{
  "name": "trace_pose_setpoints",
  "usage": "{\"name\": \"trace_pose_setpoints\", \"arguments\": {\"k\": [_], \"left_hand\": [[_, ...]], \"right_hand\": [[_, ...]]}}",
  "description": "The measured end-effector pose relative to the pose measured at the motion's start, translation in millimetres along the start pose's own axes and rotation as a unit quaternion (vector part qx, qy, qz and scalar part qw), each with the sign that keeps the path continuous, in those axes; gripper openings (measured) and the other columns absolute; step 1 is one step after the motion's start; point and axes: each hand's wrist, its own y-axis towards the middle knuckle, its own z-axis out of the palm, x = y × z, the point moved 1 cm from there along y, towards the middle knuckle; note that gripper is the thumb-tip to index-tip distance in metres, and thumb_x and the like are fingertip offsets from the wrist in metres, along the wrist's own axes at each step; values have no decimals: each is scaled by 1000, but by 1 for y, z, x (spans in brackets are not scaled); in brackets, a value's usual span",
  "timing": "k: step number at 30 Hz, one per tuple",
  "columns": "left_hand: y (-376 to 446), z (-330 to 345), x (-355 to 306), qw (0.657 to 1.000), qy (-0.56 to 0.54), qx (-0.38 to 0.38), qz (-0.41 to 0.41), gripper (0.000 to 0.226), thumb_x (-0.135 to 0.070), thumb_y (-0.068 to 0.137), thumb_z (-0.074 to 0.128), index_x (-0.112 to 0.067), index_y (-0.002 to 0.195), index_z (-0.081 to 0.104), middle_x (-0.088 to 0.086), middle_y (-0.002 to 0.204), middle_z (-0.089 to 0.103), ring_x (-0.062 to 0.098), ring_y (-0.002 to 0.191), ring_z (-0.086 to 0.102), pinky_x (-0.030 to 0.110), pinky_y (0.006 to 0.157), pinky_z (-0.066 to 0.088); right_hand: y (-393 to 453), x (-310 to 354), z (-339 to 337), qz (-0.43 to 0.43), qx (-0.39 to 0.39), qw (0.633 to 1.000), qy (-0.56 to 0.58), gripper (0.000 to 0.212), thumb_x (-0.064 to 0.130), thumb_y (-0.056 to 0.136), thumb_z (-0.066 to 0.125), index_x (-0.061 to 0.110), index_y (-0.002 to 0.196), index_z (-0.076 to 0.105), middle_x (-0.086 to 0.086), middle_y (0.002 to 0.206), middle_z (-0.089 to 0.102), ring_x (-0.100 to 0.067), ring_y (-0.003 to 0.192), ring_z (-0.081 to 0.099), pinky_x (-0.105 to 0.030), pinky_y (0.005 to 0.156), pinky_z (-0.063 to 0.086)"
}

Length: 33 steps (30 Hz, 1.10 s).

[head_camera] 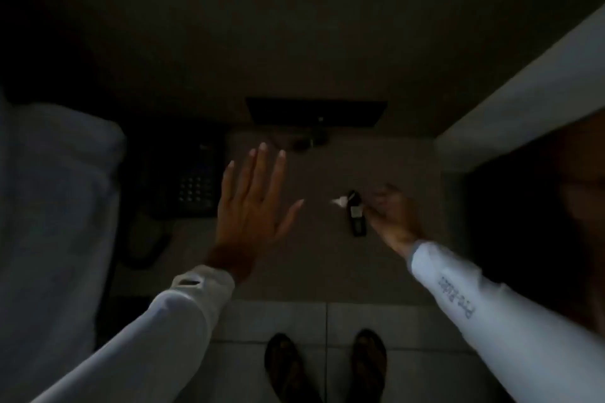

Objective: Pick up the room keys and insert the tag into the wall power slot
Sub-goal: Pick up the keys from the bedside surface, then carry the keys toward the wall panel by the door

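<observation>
The room is dim. The room keys, a dark oblong tag with a small pale key at its upper left, lie on a pale bedside tabletop. My right hand is at the tag's right side, fingers curled and touching it; whether it grips the tag is unclear in the blur. My left hand hovers flat over the table left of the keys, fingers spread, holding nothing. No wall power slot shows in this view.
A dark telephone with a coiled cord sits at the table's left. A white pillow and bedding lie further left. A dark flat panel stands at the table's back. My sandalled feet stand on pale floor tiles.
</observation>
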Motion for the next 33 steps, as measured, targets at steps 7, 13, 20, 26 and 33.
{"name": "trace_pose_setpoints", "arguments": {"k": [7, 13, 20, 26, 33], "left_hand": [[-33, 127, -15, 993, -69, 99, 12, 77, -58, 104, 39, -8, 162, 33, 28, 169, 30, 44, 157, 30, 66, 127, 26], [-34, 145, -15, 993, -38, 114, 16, 78, -60, 105, 33, -10, 165, 24, 28, 172, 21, 45, 159, 20, 66, 128, 22], [-7, 92, -10, 996, -18, 70, 58, 72, -54, 103, 43, -2, 153, 49, 33, 159, 45, 48, 147, 45, 71, 117, 40], [55, -25, -24, 994, 13, 1, 104, 71, -54, 104, 42, -3, 153, 49, 30, 161, 45, 44, 147, 47, 69, 116, 43], [138, -224, -80, 984, -19, -113, 135, 73, -55, 101, 40, -3, 150, 53, 29, 157, 50, 43, 143, 52, 69, 114, 46]], "right_hand": [[42, -48, 67, 6, -69, 989, 134, 19, 40, 73, 81, 41, 81, 64, 21, 70, 60, 6, 67, 61, -21, 68, 53], [53, -45, 64, 26, -43, 987, 150, 21, 21, 74, 81, 18, 90, 69, -4, 84, 71, -23, 82, 71, -42, 75, 60], [34, -28, 13, -3, -54, 977, 205, 8, 1, 77, 76, 6, 78, 69, -16, 77, 71, -18, 72, 64, -35, 68, 49], [10, 28, -99, -16, -128, 962, 239, 16, 1, 81, 73, 10, 80, 60, -1, 70, 67, 9, 57, 61, -4, 55, 43], [-60, 115, -301, -100, -188, 949, 231, 44, -5, 83, 66, 20, 119, 60, 1, 95, 76, -8, 92, 74, -18, 85, 56]]}}
